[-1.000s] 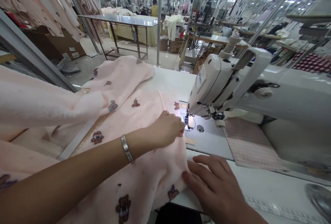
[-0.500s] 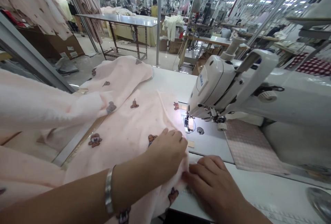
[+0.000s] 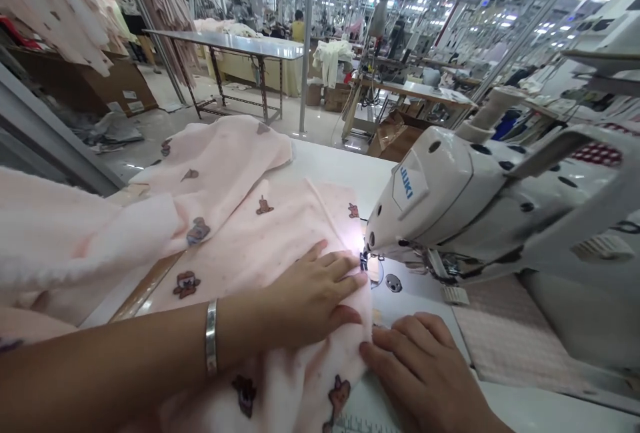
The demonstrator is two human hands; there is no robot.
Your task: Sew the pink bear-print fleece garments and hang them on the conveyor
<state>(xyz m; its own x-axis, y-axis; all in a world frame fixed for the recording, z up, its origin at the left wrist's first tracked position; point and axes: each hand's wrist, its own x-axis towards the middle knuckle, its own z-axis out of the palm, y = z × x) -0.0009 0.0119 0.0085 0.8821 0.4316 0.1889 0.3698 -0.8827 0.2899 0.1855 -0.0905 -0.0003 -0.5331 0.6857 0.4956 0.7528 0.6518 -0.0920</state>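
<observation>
Pink fleece fabric [image 3: 225,269] printed with small brown animals spreads over the machine bed, its right edge running by the presser foot [image 3: 364,261] of a white sewing machine [image 3: 435,199]. My left hand [image 3: 315,296] lies flat on the fabric just left of the foot, fingers apart and pressing down. At the fabric's near right edge, my right hand [image 3: 425,366] has the edge pinched between thumb and fingers. The fabric partly hides the needle plate, and a lamp lights the spot by the foot.
A pink checked cloth [image 3: 510,326] lies under the machine arm. More fleece [image 3: 75,226] is heaped at the left. Beyond stand a metal-topped table [image 3: 230,43], an upright pole [image 3: 306,53], cartons [image 3: 400,133] and hanging pink garments [image 3: 60,6]. Several people are in the background.
My left hand has flattened and its fingers have spread on the fabric. My right hand stays at the edge. The view has shifted, so the machine appears larger and farther right.
</observation>
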